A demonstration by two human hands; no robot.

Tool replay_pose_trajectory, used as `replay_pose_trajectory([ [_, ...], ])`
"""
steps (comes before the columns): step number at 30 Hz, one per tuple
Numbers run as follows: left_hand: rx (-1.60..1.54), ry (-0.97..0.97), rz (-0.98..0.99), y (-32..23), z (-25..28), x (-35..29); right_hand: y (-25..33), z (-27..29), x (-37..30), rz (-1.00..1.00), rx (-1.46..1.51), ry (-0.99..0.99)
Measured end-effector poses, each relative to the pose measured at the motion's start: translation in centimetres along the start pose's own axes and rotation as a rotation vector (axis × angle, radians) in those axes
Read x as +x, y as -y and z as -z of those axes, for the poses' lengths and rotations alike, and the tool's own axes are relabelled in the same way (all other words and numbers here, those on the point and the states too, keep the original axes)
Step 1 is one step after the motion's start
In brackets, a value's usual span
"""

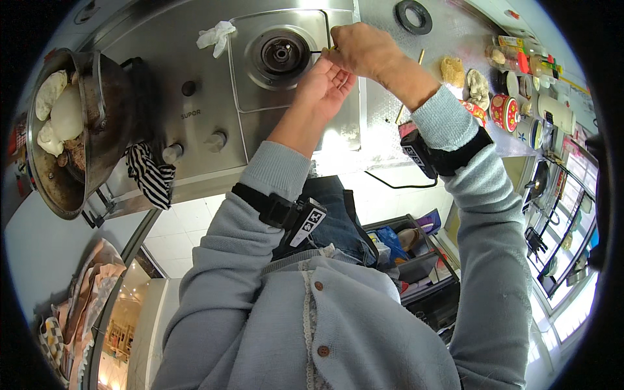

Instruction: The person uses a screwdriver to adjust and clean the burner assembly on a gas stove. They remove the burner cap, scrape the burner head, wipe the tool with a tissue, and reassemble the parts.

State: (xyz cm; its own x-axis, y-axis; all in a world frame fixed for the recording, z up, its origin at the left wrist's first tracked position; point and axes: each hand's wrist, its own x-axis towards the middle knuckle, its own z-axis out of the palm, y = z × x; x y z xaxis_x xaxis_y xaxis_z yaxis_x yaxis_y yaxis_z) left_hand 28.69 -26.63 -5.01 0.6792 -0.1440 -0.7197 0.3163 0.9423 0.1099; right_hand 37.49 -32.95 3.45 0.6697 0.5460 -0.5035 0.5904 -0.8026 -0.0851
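Observation:
The steel gas stove (214,71) has a bare round burner (281,55) at its far side. Just right of the burner, my right hand (364,51) is closed on a slim tool (316,52), of which a thin dark shaft and a bit of yellow show. My left hand (323,89) lies palm up below it, fingers loosely apart, its thumb close to the right fingers. Whether the left thumb touches the tool cannot be made out. A black ring (414,17) rests on the counter to the right.
A crumpled white cloth (216,38) lies left of the burner. At far left stands a big wok (97,110) with pale items inside; a striped cloth (151,175) hangs beside it. Jars, a red patterned pot (504,112) and a sponge (452,71) crowd the right counter. An open drawer (416,260) is below.

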Motion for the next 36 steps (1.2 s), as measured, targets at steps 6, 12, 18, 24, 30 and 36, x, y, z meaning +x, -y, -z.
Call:
replay_pose_trajectory([
  [6,-0.033,0.005,0.004,-0.4,-0.2,0.2,-0.1,0.1,0.1,-0.019,-0.017,0.01],
  [12,-0.079,0.022,-0.003,-0.1,-0.3,0.4,-1.1,0.6,-1.6,0.044,-0.044,-0.059],
  [18,-0.061,0.087,-0.023,0.4,-0.7,-0.5,-1.7,0.6,-1.6,0.135,-0.054,-0.114],
  [24,-0.029,0.087,-0.034,0.5,-1.2,-0.8,-1.3,0.8,-1.4,0.155,-0.132,-0.16],
  [30,-0.061,0.047,-0.014,0.7,-1.4,-0.5,-1.6,0.8,-2.2,0.204,-0.103,-0.168],
  [36,-0.046,0.044,-0.029,0.7,-1.5,-0.6,-1.7,0.9,-1.1,0.154,-0.163,-0.114],
])
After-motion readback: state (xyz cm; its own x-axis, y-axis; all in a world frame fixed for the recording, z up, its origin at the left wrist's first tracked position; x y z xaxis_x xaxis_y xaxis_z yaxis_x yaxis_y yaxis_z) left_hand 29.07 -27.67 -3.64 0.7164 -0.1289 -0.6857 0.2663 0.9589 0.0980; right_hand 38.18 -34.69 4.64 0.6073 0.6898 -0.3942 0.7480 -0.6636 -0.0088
